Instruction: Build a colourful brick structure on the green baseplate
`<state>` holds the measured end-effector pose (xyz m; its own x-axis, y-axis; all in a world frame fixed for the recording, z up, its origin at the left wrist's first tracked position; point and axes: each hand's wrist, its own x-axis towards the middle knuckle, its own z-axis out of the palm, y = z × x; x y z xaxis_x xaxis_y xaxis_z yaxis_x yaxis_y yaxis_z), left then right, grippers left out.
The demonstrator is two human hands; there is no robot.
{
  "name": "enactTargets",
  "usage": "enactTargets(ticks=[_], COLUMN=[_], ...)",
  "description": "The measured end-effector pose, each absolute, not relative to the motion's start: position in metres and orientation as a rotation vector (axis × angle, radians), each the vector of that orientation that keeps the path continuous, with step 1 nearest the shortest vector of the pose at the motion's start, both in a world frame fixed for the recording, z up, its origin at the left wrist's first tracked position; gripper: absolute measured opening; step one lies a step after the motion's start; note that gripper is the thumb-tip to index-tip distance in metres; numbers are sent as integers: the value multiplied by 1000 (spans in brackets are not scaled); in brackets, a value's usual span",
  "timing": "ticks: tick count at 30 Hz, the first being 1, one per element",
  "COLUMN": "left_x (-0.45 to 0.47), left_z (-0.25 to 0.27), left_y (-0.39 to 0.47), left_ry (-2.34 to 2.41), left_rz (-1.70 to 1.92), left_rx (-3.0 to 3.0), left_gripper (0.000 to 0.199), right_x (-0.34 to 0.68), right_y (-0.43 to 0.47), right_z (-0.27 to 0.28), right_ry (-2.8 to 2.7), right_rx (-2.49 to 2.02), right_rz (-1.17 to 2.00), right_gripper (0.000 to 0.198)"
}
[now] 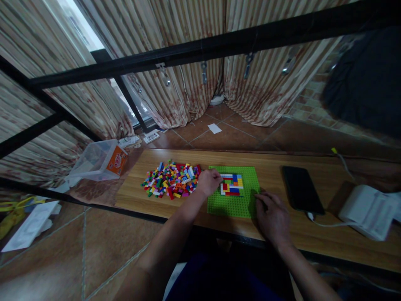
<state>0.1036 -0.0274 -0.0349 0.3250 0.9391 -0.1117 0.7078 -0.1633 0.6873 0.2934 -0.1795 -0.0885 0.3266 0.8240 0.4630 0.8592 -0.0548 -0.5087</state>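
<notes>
A green studded baseplate (232,207) lies flat on the table. On it stands a low rectangle of toy bricks (232,184) in white, red, blue and yellow, with some green showing inside. My left hand (209,182) is over the plate's left part, its fingers pinched together at the left side of the bricks. Whatever sits between those fingertips is too small to make out. My right hand (274,218) rests at the plate's right edge, fingers loosely bent and apart, the tips touching the rim. A loose pile of mixed bricks (171,179) spreads to the left of my left hand.
The wooden table (194,155) also carries a black phone (302,190) on a white cable and a white box-shaped item (368,211) at right. A clear plastic bin (100,161) stands beyond the left end. A black metal bar (188,48) crosses ahead, before curtains.
</notes>
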Motion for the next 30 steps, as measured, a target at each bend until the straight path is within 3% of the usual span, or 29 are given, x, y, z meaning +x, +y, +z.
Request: enactTargets(ticks=[9,14,19,30], left_x=[108,101,66,-31], left_z=[-32,-26,-28,-40], left_y=[-25,-41,-71,-125], left_ry=[1478,1460,1340,1682], left_rz=[454,575,884,918], left_rx=[1891,1868,1751,1586], left_gripper=[5,14,20,15], right_x=[297,300,303,303], right_y=[-180,-180,-181,-182], right_z=[-92,-94,-97,-95], right_ry=[-1512,-1541,-1561,-1574], right_rx=[-1854,-1850,-1837,-1841], right_rz=[-62,-101,-86,-127], right_gripper=[32,36,37,39])
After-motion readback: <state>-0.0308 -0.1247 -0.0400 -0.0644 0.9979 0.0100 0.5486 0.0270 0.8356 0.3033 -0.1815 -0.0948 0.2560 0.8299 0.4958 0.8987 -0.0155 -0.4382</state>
